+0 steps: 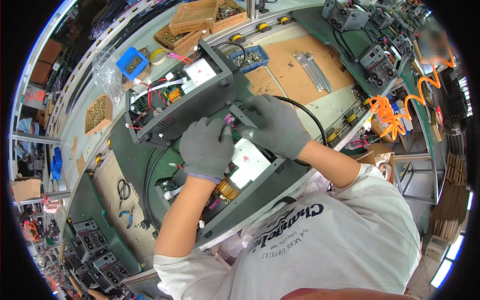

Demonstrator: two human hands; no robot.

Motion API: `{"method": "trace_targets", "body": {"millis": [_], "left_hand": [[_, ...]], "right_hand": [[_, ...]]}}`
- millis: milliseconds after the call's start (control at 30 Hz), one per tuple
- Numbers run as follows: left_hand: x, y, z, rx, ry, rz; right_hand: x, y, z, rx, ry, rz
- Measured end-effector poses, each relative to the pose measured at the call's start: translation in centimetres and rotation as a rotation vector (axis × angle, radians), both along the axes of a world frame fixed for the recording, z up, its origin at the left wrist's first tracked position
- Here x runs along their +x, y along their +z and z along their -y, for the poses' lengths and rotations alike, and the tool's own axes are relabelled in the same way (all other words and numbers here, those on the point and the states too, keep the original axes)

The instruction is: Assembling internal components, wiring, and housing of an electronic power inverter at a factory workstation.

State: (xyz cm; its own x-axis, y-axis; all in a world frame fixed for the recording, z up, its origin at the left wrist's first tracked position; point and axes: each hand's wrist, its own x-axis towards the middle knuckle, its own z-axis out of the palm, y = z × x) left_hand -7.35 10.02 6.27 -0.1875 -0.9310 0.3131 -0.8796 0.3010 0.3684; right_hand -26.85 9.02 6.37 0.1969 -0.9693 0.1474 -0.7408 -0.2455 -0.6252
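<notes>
In front of me lies an opened dark grey machine housing (260,192) with a white plate (247,162) and a copper coil (226,190) inside. My left hand (206,147), in a grey glove, reaches over it with curled fingers beside a pink-sleeved wire end (229,119). From the other side my right hand (276,126), gloved alike, bends its fingers over the housing's dark end panel (241,115). What either set of fingertips pinches is hidden by the gloves. Just behind stands a second opened housing (187,107) with its own coil and white plate. A thick black cable (310,112) curves past my right hand.
Scissors (122,190) and blue-handled pliers (128,218) lie at the left. Blue bins (133,63) and cardboard boxes (98,115) of small parts stand at the back. Metal strips (314,72) rest on cardboard. More finished-looking machines (380,65) sit at far right, near an orange coiled hose (387,117).
</notes>
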Motion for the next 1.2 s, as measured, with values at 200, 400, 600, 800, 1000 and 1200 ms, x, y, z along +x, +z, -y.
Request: {"method": "trace_targets", "body": {"millis": [200,400,600,800,1000,1200], "left_hand": [[-0.2,-1.0,-0.2,-0.085,-0.046,0.111],[-0.5,-1.1,-0.1,-0.12,-0.02,0.129],[-0.8,-0.6,-0.2,-0.007,0.019,0.147],[-1.3,-1.4,0.1,-0.019,0.035,0.178],[-2.0,-1.8,0.9,-0.016,0.042,0.199],[-1.2,-1.7,0.9,-0.031,0.049,0.015]], "right_hand": [[0.0,0.4,0.2,0.144,0.014,0.035],[0.1,-0.3,0.1,0.142,0.016,0.112],[0.0,-1.3,0.3,0.167,0.033,0.158],[0.1,-1.7,0.5,0.42,0.018,0.409],[0.1,-0.9,0.3,0.37,0.056,0.361],[0.4,-2.0,0.2,0.117,0.1,0.291]]}}
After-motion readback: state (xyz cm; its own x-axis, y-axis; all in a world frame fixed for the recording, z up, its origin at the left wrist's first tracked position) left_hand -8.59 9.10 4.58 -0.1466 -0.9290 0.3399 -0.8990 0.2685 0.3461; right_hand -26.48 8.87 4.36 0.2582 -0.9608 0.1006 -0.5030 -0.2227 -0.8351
